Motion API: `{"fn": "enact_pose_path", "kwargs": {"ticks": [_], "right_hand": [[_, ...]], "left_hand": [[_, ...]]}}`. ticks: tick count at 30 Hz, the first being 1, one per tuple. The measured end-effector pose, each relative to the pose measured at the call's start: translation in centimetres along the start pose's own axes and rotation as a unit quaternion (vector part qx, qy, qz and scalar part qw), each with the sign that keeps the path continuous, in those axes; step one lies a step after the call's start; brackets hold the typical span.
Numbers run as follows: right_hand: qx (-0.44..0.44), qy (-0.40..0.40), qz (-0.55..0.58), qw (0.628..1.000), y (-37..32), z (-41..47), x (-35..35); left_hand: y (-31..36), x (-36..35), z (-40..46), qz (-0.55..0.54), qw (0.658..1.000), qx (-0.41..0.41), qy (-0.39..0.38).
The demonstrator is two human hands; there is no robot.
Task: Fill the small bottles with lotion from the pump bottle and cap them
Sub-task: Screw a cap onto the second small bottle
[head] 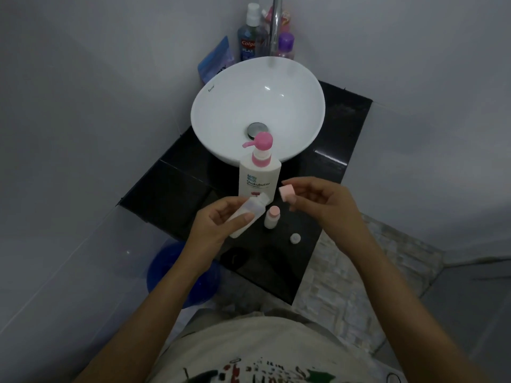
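Observation:
A white pump bottle (259, 175) with a pink pump head stands on the black counter (177, 194) in front of the sink. My left hand (218, 225) grips a small white bottle (249, 214), tilted with its open neck pointing up and right. My right hand (323, 200) pinches a pink cap (287, 193) just right of that neck, apart from it. A second small bottle (272, 217) with a pink cap stands upright between my hands. A small white round piece (295, 238) lies on the counter near the front.
A white bowl sink (304, 87) with a chrome drain sits behind the pump bottle. Behind it stand a tap (276, 26), a mouthwash bottle (249, 37), a purple bottle (286, 45) and a blue pouch (215, 59). A blue bucket (166, 272) is on the floor at left.

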State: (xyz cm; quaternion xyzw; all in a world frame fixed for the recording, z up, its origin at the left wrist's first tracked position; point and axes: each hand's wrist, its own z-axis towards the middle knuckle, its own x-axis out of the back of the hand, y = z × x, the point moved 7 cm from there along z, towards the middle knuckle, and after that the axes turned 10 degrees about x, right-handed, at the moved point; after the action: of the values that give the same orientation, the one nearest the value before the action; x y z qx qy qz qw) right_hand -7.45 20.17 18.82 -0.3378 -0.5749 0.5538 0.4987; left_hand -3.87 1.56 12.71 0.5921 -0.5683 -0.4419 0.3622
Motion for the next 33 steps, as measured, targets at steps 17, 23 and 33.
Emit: {"fn": "enact_pose_path", "kwargs": {"ticks": [17,23,33], "right_hand": [[-0.05,-0.054,-0.16,0.984,1.3,-0.3,-1.4],[-0.004,-0.1,-0.07,0.992,0.5,-0.6,-1.6],[-0.043,-0.075,-0.132,0.988,0.9,-1.1,-2.1]], "left_hand": [[1.8,-1.1,-1.4,0.068,0.996,-0.05,-0.025],[2.2,-0.9,-1.6,0.072,0.995,-0.06,-0.021],[2.0,-0.7,-1.6,0.088,0.995,-0.051,-0.019]]}}
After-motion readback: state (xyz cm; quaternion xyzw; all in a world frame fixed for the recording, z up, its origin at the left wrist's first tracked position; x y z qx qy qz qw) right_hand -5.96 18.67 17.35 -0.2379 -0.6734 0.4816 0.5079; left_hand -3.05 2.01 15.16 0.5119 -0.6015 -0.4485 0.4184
